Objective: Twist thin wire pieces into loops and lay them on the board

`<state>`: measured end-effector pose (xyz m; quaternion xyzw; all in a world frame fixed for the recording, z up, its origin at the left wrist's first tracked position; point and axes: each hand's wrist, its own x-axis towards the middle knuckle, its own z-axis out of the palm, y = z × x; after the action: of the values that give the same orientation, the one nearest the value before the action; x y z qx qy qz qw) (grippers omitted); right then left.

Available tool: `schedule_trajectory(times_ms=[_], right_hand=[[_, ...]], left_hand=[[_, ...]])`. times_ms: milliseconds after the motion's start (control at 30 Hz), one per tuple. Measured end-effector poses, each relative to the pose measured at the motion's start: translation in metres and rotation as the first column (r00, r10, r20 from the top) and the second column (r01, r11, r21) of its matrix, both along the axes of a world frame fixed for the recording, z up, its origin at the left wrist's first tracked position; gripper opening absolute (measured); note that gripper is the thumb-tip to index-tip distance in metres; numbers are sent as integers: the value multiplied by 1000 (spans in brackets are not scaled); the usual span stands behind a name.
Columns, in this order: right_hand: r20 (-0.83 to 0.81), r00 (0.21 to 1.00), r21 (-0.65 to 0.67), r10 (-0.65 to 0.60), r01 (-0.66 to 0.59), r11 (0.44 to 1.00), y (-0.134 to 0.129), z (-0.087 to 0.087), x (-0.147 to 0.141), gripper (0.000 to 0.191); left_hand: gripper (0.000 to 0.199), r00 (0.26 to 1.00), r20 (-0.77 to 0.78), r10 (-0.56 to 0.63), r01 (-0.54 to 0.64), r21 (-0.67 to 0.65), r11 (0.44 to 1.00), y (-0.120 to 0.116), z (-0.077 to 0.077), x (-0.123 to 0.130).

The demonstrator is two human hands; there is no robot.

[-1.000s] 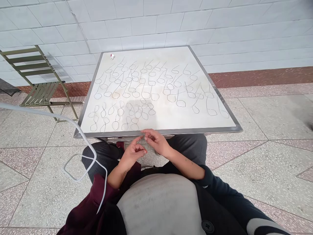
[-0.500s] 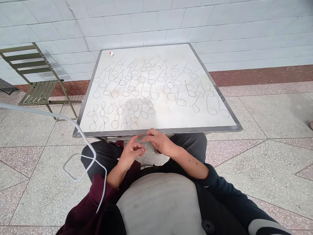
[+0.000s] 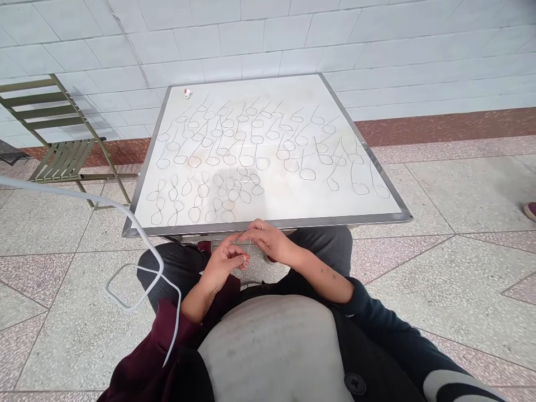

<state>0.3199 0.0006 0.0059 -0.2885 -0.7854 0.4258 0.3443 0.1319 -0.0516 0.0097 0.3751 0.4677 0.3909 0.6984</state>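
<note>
My left hand (image 3: 226, 261) and my right hand (image 3: 270, 241) are close together over my lap, just in front of the table's near edge. Between them runs a thin piece of wire (image 3: 250, 245). The left thumb and forefinger pinch its lower part. Bent fingers of the right hand close on its upper end, and the exact grip is partly hidden. On the white tabletop (image 3: 293, 201) lie several wires with one loop and a straight tail (image 3: 308, 178). At its near left are several wires bent into figure-eights (image 3: 157, 222).
A grey cable (image 3: 158, 262) hangs at the left, in front of my left sleeve. A slatted folding chair (image 3: 69, 156) stands left of the table. A small red and white object (image 3: 188, 94) sits at the far left corner. Behind is a tiled wall (image 3: 285, 33). A shoe (image 3: 531, 210) shows at the right edge.
The view has shifted slightly. My left forefinger has bent in toward the right hand, and the wire stands a little more upright. A shoe has come further into view at the right.
</note>
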Motion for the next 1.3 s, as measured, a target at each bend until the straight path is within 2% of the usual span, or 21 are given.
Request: schedule_trajectory(times_ms=[100, 267, 367, 567, 633, 733, 800, 833, 933, 1000, 1033, 1100, 1300], right_hand=[[-13, 999, -94, -44, 43, 995, 0, 1, -3, 26], [2, 994, -284, -110, 106, 953, 0, 5, -10, 19], [38, 994, -264, -106, 112, 958, 4, 4, -13, 13], [120, 993, -57, 2, 5, 998, 12, 6, -18, 13], [150, 989, -60, 7, 3, 998, 12, 11, -21, 14], [135, 987, -151, -86, 106, 983, 12, 17, -26, 14], [64, 987, -327, -145, 158, 932, 11, 16, -28, 17], [13, 985, -439, -171, 160, 884, 11, 14, -29, 19], [-137, 957, -731, -257, 77, 679, 10, 8, -29, 26], [-213, 930, -808, -299, 5, 590, 9, 6, -28, 29], [-239, 924, -817, -299, -25, 576, 9, 7, -27, 30], [-269, 924, -795, -273, -52, 605, 8, 10, -24, 30], [-223, 974, -580, -34, -104, 808, 16, 22, -7, 34]], left_hand=[[59, 1000, -1, -7, 7, -12, 1000, 0, 4, 0], [57, 1000, 2, 2, -2, 4, 1000, 1, 3, 0], [57, 1000, 1, -12, 12, 5, 1000, 1, 0, -1], [63, 993, -25, -111, 111, -2, 994, 1, 1, 0], [66, 991, -47, -129, 129, -6, 992, 1, 2, 1], [77, 995, -25, -94, 94, 4, 996, 0, 4, 1], [85, 999, 9, -37, 37, 11, 999, 0, 4, 1], [88, 1000, 23, -12, 12, 12, 1000, 0, 4, 1], [92, 999, 49, 24, -25, 16, 1000, 0, 4, 0], [93, 996, 79, 39, -41, 18, 999, 1, 4, -1], [93, 994, 98, 45, -47, 18, 999, 1, 4, -2], [93, 989, 140, 49, -52, 15, 999, 1, 5, -3], [91, 969, 241, 56, -63, 21, 998, 0, 12, -6]])
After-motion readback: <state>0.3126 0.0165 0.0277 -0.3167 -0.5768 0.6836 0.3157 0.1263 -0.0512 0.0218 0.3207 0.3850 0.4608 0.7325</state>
